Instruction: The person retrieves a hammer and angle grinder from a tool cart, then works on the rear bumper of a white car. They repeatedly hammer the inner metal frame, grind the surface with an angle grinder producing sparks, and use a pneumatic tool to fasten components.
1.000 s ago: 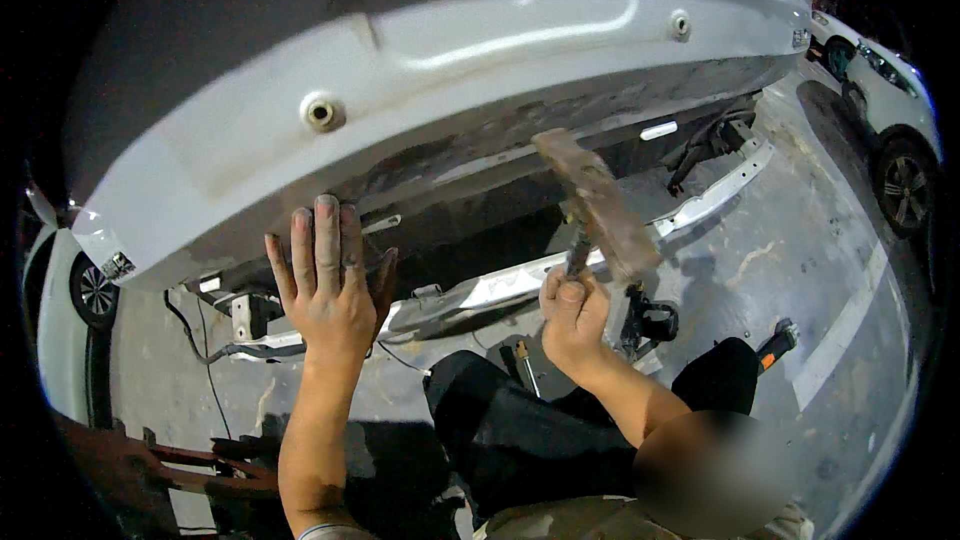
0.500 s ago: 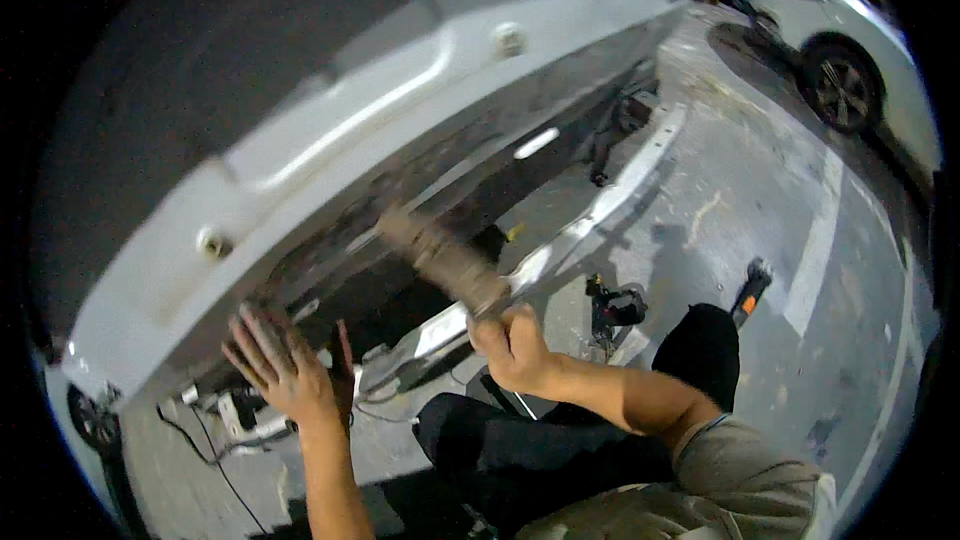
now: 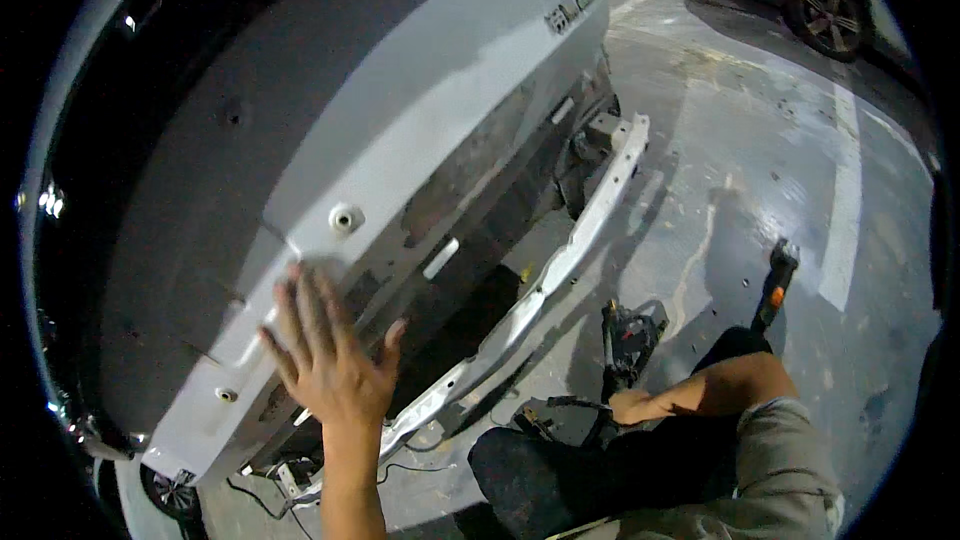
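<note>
My left hand [image 3: 335, 355] is held palm down with fingers spread over the lower edge of a white car's rear panel [image 3: 480, 120]. Its fingertips overlap the panel near a round fitting [image 3: 346, 220]; whether they touch cannot be told. Low by my knee, my right hand [image 3: 632, 407] is closed at the edge of a dark tool-like shape [image 3: 575, 420]. What the fingers grip is too dark to make out. Just beyond that hand lies a black tool [image 3: 632, 340] on the floor. A white metal bumper beam [image 3: 545, 285] runs below the open rear of the car.
An orange-and-black tool [image 3: 775, 285] lies on the grey floor [image 3: 700, 240] to the right. Cables [image 3: 268, 510] hang at the beam's left end. Another parked car's wheel [image 3: 828, 13] shows at the far right.
My right hand has dropped from in front of the car to beside my knee; the blurred brown, rod-like thing it held no longer shows clearly. My left hand now overlaps the panel. The view has shifted.
</note>
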Tool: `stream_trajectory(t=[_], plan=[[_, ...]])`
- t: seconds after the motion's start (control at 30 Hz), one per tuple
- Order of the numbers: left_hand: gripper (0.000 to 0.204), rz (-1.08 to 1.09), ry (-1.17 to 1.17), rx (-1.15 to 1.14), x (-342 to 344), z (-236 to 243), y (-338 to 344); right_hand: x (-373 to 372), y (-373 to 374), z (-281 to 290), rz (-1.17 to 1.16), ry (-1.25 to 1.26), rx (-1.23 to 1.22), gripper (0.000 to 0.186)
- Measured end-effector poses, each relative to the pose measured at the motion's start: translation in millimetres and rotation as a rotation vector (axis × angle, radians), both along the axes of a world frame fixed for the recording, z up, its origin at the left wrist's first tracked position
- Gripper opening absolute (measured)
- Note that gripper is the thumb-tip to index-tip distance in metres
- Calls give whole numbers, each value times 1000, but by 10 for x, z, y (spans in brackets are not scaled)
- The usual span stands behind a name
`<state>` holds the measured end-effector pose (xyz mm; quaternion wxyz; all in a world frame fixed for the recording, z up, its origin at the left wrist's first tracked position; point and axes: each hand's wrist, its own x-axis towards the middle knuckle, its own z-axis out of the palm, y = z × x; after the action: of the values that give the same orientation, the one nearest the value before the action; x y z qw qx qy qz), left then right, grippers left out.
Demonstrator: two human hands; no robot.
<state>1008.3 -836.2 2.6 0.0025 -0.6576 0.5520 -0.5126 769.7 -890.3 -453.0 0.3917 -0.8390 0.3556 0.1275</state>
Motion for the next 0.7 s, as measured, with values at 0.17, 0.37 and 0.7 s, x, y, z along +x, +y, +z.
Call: stream_trajectory(t=[0.17, 0.37, 0.7], plan=[[92, -111, 35, 103, -731, 451, -964, -23, -301, -692, 230, -124, 111, 56], [98, -211, -25, 119, -1172, 734, -1756, 358, -482, 48, 367, 34, 269, 58], [87, -217, -88, 250, -1148, 379, -1635, 463, -751, -883, 242, 177, 101, 37]])
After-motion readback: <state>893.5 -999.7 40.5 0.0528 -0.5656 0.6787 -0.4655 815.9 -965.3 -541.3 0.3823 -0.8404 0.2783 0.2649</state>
